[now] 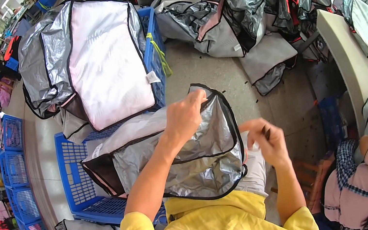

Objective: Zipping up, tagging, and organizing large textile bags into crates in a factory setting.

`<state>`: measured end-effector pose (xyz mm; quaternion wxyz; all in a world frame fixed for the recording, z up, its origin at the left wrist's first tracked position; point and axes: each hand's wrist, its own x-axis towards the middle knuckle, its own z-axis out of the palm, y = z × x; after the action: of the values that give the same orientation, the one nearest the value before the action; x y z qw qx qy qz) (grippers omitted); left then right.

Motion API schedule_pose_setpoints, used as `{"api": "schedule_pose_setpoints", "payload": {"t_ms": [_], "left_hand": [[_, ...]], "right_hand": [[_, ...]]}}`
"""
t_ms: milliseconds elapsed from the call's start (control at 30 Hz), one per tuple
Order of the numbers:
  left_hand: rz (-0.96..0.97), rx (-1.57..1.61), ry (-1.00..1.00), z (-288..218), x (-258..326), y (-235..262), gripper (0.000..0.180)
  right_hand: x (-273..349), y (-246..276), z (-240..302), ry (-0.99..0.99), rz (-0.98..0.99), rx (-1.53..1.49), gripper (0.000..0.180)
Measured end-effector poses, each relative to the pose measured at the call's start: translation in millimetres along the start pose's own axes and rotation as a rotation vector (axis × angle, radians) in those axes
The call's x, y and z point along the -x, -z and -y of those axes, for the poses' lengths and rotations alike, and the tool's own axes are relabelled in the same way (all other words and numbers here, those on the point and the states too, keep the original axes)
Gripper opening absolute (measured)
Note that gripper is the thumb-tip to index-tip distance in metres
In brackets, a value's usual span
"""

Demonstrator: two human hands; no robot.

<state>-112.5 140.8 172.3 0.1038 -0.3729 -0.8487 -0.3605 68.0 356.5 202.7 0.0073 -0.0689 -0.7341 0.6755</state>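
A silver-lined fabric bag with black edge binding and a dark mesh panel lies open across my lap, its mouth facing up. My left hand is closed on the bound rim at the far corner of the bag. Just past the right side of the mouth, my right hand is raised with bent fingers, apart from the fabric. Something small and dark sticks out between those fingers, too hidden to name. A thin reddish strip shows at the rim near the right hand.
On the left is a blue plastic crate; another crate behind it bears a stack of similar bags. A large heap of bags fills the far side. To the right stand a pale board and a seated person.
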Motion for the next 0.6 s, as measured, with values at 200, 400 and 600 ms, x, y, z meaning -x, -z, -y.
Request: {"api": "schedule_pose_setpoints", "payload": {"t_ms": [200,400,600], "left_hand": [[0.054,-0.045,0.004,-4,-6,4,0.018],[0.039,-0.038,0.002,-8,-6,4,0.019],[0.007,-0.135,-0.043,-1,-1,-2,0.011]], "right_hand": [[-56,-17,32,0.189,-0.239,1.024,0.041],[-85,-38,16,0.355,-0.132,1.021,0.030],[-92,-47,18,0.463,-0.134,1.105,0.019]]}}
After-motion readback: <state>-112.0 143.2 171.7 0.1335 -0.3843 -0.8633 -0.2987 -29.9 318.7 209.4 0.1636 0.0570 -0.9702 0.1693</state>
